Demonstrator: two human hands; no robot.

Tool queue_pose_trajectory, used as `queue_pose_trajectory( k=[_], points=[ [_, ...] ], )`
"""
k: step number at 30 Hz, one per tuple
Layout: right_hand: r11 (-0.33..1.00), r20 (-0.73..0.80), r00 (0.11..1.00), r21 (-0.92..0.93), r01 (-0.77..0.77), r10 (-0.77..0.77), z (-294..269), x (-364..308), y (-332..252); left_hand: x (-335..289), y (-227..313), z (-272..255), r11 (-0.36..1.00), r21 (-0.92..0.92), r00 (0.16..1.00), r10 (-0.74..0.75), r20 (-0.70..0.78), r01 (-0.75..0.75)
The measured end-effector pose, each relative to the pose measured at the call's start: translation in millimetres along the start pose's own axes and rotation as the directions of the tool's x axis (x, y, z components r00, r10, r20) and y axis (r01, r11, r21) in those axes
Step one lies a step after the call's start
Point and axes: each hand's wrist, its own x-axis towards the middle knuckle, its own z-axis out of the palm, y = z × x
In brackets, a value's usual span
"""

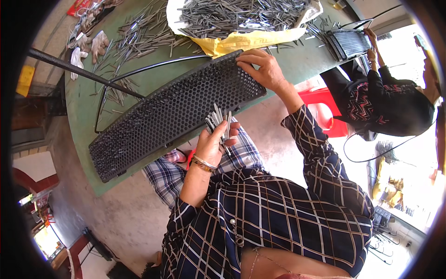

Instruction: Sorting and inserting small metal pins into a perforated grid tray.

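My left hand [210,148] is closed round a bundle of thin grey metal strips [217,119], their ends fanning out above the fingers. It is just below a long, curved black rack [186,104] pierced with rows of round holes. Strips stand in many holes along the rack's far edge and left end; the middle and near holes look bare. My right hand [264,69] is at the rack's upper right corner, fingertips pinched together against the perforated face. Whatever is between those fingertips is too small to make out.
The rack lies tilted over a green table [83,102], beside a black bent-tube frame [100,83]. Behind it, a yellow-edged sack [251,42] holds a heap of strips; more lie scattered. Pale gloves [78,60] sit far left. At right another person [390,102] works at a similar rack [350,43] near a red stool [320,109].
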Motion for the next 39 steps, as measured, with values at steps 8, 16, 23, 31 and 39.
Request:
queue_pose_trajectory(
  k=[8, 16, 23, 31, 39],
  points=[
    [0.989, -0.059, 0.988, 0.055, -0.140, 0.143, -5, -4, -21, -5, 4, 4, 0.999, 0.038, 0.999, 0.030, -0.018, -0.029],
    [0.733, 0.474, 0.832, 0.449, -0.510, 0.289, 7, -28, -81, 0, 6, 9, 0.985, -0.034, 0.986, 0.169, -0.006, -0.169],
    [0.590, 0.550, 0.718, 0.432, -0.682, 0.427, 6, -29, -89, -2, 5, 12, 0.983, -0.023, 0.984, 0.181, 0.008, -0.180],
    [0.415, 0.546, 0.628, 0.472, -0.777, 0.554, 4, -32, -83, 1, 1, 13, 0.985, 0.020, 0.985, 0.171, 0.030, -0.171],
    [0.278, 0.556, 0.582, 0.537, -0.797, 0.593, 0, -30, -80, 1, 3, 13, 0.976, 0.106, 0.981, 0.182, 0.065, -0.188]
  ],
)
